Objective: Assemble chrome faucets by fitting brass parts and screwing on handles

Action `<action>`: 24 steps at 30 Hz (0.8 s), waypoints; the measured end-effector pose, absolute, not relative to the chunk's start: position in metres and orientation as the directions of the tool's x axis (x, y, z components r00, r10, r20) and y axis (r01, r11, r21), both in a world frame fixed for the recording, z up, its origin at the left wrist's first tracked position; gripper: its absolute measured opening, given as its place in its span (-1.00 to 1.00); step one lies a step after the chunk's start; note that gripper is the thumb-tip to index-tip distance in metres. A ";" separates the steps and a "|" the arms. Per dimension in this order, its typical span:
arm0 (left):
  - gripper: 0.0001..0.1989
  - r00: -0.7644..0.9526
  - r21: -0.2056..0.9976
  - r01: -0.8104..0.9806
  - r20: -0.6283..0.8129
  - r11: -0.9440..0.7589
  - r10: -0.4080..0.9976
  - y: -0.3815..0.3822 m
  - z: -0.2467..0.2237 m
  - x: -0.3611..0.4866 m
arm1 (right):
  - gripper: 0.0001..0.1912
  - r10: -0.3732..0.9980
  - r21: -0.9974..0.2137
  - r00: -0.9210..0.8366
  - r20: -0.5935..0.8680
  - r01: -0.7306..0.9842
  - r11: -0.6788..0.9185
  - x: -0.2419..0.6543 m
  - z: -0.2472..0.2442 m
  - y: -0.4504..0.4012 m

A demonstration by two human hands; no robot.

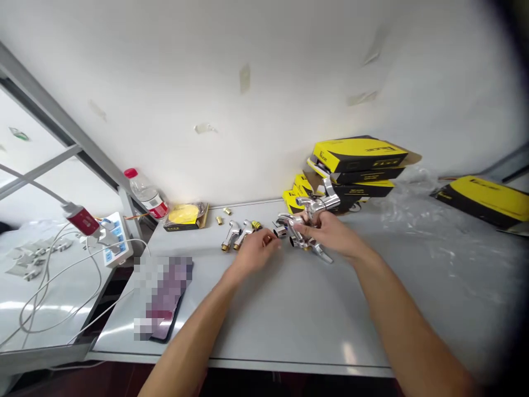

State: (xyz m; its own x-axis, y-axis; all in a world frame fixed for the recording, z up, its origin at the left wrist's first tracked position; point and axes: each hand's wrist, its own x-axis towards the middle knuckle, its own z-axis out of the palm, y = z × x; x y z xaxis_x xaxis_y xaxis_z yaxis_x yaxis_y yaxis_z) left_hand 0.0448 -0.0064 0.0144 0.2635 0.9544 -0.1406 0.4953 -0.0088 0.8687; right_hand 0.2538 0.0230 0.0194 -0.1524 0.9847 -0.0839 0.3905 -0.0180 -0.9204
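My left hand (255,249) sits at the middle of the grey bench (297,325), its fingertips pinched on what looks like a small brass fitting (268,240). My right hand (328,231) grips a chrome tap body (311,212) just above a tangle of chrome parts. A chrome tap with a lever (303,240) lies under that hand. To the left stand two chrome taps with brass ends (236,234), close to a yellow-and-black fitting (257,225). Small brass fittings (223,215) lie behind them.
Stacked yellow-and-black boxes (355,160) stand behind the parts against the white wall, with another box (483,201) at far right beside crumpled plastic film (413,220). At left are a water bottle (146,194), a yellow disc on cardboard (185,216), a power strip (118,240) and a blurred phone (163,298).
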 end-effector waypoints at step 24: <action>-0.74 0.230 0.955 0.296 -0.093 0.022 0.969 -0.003 0.021 0.038 | -0.68 0.937 -0.862 -0.349 -0.031 0.484 0.151 0.225 0.010 0.017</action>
State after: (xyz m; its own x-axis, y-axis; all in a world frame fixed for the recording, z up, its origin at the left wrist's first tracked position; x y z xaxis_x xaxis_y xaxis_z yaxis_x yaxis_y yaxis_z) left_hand 0.0383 -0.0027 0.0207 0.2304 0.9686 -0.0933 0.2962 0.0215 0.9549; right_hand 0.2254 0.0172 0.0104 -0.3490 0.9366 -0.0315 0.4840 0.1514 -0.8619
